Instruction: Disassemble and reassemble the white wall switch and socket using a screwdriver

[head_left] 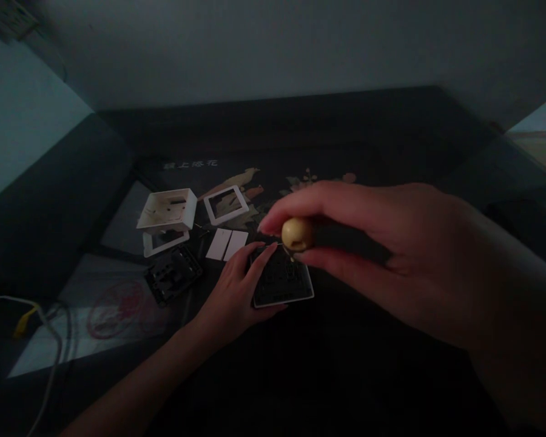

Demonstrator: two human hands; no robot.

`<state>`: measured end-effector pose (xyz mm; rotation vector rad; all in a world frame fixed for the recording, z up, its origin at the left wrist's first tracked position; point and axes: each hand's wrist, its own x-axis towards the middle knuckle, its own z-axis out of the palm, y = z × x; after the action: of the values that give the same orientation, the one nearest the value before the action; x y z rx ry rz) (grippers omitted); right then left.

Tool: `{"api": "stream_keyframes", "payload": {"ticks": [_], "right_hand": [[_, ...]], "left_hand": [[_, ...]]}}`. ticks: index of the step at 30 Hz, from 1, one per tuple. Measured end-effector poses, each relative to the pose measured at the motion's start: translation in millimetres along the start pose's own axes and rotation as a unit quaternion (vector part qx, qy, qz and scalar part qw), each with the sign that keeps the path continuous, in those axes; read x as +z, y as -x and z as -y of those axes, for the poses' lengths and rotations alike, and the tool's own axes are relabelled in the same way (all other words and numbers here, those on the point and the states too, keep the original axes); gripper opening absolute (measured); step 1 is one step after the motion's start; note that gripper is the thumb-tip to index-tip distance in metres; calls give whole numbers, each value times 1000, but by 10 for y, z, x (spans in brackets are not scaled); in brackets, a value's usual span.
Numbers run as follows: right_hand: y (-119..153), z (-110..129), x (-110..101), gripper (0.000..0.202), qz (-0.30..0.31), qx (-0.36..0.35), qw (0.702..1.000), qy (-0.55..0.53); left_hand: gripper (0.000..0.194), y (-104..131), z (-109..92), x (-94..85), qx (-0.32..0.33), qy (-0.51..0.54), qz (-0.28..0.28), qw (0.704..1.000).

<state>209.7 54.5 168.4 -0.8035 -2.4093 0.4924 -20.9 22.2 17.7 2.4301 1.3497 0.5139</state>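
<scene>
My right hand point(346, 237) is closed around the yellow, rounded handle point(297, 235) of a tool, seen from its end, above a black panel with a white rim point(284, 276). The tool's shaft and tip are mostly hidden beneath the handle. At the panel's left side, my left hand point(241, 285) grips it, with fingers over the upper left edge and the thumb along the lower edge. Two white rectangular plates point(226, 244) lie side by side just beyond my left hand.
An open white box point(168, 209) rests over a white frame point(166, 241) at the left. Another white frame point(226, 205) lies beside it. Nearer is a black part point(173, 275). A white cable point(57, 340) runs down the left side of the dark table point(300, 130).
</scene>
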Motion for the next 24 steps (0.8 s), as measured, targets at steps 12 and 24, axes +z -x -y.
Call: {"api": "stream_keyframes", "payload": {"ticks": [12, 24], "right_hand": [[-88, 43, 191, 17, -132, 9, 980, 146], [-26, 4, 142, 12, -100, 2, 983, 155]], "left_hand": [[97, 6, -4, -22, 1, -4, 11, 1000], [101, -5, -19, -43, 0, -6, 9, 1000]]}}
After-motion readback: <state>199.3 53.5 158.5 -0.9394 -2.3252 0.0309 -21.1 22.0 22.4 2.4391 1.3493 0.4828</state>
